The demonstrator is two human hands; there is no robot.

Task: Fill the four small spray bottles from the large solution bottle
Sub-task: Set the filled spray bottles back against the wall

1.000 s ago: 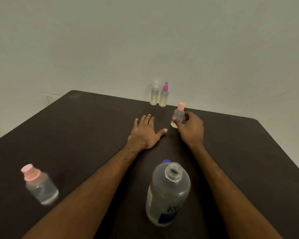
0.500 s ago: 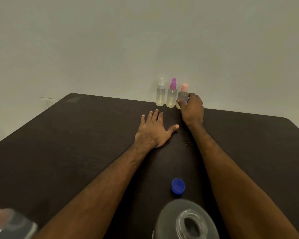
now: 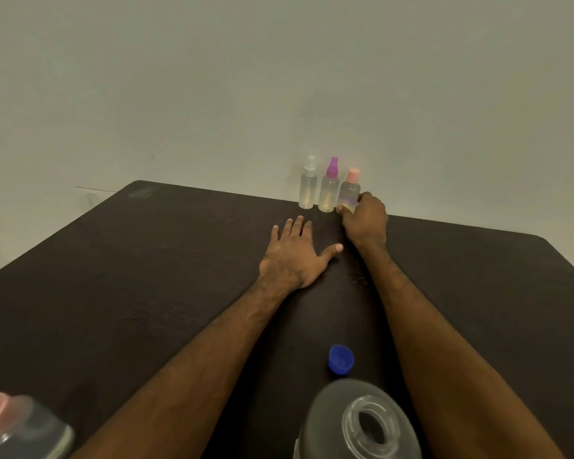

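Three small spray bottles stand in a row at the table's far edge: a white-capped bottle, a purple-capped bottle and a pink-capped bottle. My right hand grips the pink-capped one low on its body, fingers curled round it. Flat on the table to the left lies my left hand, fingers spread and holding nothing. The large solution bottle stands uncapped at the near edge, its mouth facing up. A fourth small bottle with a pink cap sits blurred at the bottom left.
A blue cap lies on the dark table just beyond the large bottle, between my forearms. A pale wall rises directly behind the row of bottles.
My right hand carried the pink-capped bottle from mid-table back to the far edge and set it beside the purple-capped one. The view tilted up and forward.
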